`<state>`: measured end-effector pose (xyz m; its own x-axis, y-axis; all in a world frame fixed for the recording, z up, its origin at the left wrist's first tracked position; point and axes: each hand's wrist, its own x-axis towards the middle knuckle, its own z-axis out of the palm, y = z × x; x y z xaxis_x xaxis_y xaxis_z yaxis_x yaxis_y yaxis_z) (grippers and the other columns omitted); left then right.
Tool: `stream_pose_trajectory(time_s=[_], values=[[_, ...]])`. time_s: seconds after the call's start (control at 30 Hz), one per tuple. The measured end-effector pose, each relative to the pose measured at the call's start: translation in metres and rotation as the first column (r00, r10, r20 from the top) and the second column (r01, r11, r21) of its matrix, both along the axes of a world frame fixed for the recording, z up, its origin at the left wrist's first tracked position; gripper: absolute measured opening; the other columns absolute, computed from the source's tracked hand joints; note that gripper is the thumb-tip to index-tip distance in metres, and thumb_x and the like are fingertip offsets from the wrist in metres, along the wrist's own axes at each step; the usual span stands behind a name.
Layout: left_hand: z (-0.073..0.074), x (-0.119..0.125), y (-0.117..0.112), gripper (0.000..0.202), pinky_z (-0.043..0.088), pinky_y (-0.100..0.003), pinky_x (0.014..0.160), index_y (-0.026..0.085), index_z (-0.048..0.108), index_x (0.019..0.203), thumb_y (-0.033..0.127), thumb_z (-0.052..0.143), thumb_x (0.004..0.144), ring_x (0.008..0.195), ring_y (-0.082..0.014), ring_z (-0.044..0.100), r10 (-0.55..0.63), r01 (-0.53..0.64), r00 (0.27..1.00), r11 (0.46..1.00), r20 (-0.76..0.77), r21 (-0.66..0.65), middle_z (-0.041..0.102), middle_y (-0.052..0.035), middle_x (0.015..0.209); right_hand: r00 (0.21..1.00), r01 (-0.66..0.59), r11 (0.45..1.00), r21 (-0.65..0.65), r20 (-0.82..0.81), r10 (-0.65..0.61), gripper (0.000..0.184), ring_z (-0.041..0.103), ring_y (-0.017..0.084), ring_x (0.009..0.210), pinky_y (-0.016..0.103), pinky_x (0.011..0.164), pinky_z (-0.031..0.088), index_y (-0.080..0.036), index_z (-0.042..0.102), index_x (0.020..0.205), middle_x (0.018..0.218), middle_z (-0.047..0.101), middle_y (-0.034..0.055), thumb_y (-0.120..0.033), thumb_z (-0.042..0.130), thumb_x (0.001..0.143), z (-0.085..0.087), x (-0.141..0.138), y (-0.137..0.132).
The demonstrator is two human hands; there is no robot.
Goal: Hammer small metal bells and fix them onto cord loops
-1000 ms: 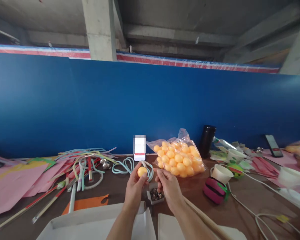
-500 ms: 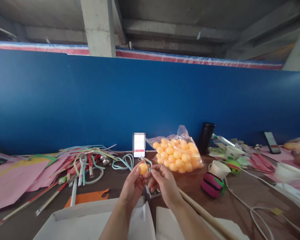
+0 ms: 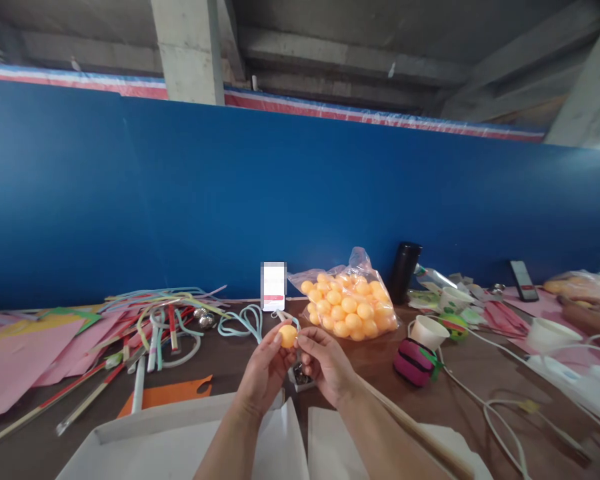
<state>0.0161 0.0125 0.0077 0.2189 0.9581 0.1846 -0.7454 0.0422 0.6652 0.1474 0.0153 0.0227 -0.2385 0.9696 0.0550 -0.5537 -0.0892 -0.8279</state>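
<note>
Between the fingers and thumb of my left hand (image 3: pixel 267 367) is an orange ping-pong ball (image 3: pixel 288 336). My right hand (image 3: pixel 327 363) is beside it, thumb and fingers pinched close to the ball's right side; something tiny and shiny may be at the fingertips, too small to name. Under the hands, a small box (image 3: pixel 301 381) holds shiny metal pieces, partly hidden by my right hand. Behind the hands stands a clear plastic bag (image 3: pixel 363 263) full of orange ping-pong balls (image 3: pixel 349 305). A looped pale blue cord (image 3: pixel 241 323) lies to the left.
White card trays (image 3: pixel 170 433) fill the front edge, with a wooden stick (image 3: pixel 400 423) under my right forearm. Straws, tubes and coloured paper (image 3: pixel 17 357) cover the left. A phone (image 3: pixel 273 287), black bottle (image 3: pixel 405 272), paper cup (image 3: pixel 429 331), magenta pouch (image 3: pixel 414 362) and cables stand around.
My right hand's fingers have come up level with the ball and closed in at its right side. The ball stays in my left hand. The view has turned slightly right.
</note>
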Motion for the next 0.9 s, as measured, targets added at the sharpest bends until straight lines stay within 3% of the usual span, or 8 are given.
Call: stream_pose_trajectory(time_s=[0.17,0.53,0.9], values=[[-0.0012,-0.0005,0.0004,0.04,0.044,-0.027,0.072,0.016,0.052,0.124,0.025,0.052,0.085,0.075,-0.013,0.056,0.001,-0.001,0.999,1.0,-0.033,-0.011,0.062,-0.0081,0.09,0.999,-0.031,0.998,-0.046,-0.026,0.03,0.023,0.04,0.001,0.045,0.011,0.038,0.029,-0.015,0.06,0.078,0.065,0.058,-0.0025,-0.027,0.076,0.068,-0.0001,0.0013,0.0012],[-0.0008,-0.0005,0.0002,0.039,0.045,-0.026,0.071,0.016,0.055,0.121,0.024,0.056,0.083,0.074,-0.0121,0.056,0.009,-0.01,0.999,1.0,-0.044,-0.008,0.063,-0.0085,0.094,1.0,-0.004,1.0,-0.016,0.021,0.004,0.022,0.041,0.003,0.046,0.012,0.038,0.027,-0.015,0.061,0.075,0.064,0.06,-0.0015,-0.03,0.075,0.067,0.0019,0.0008,-0.0009],[-0.0033,0.0002,0.001,0.035,0.044,-0.024,0.072,0.015,0.062,0.113,0.027,0.06,0.08,0.074,-0.0118,0.056,0.042,-0.043,0.995,0.999,-0.093,-0.009,0.064,-0.0083,0.093,0.998,-0.016,1.0,-0.013,0.064,0.016,0.024,0.046,0.004,0.044,0.015,0.045,0.044,-0.014,0.061,0.069,0.053,0.052,-0.0049,-0.032,0.076,0.066,0.0009,-0.0001,0.001]])
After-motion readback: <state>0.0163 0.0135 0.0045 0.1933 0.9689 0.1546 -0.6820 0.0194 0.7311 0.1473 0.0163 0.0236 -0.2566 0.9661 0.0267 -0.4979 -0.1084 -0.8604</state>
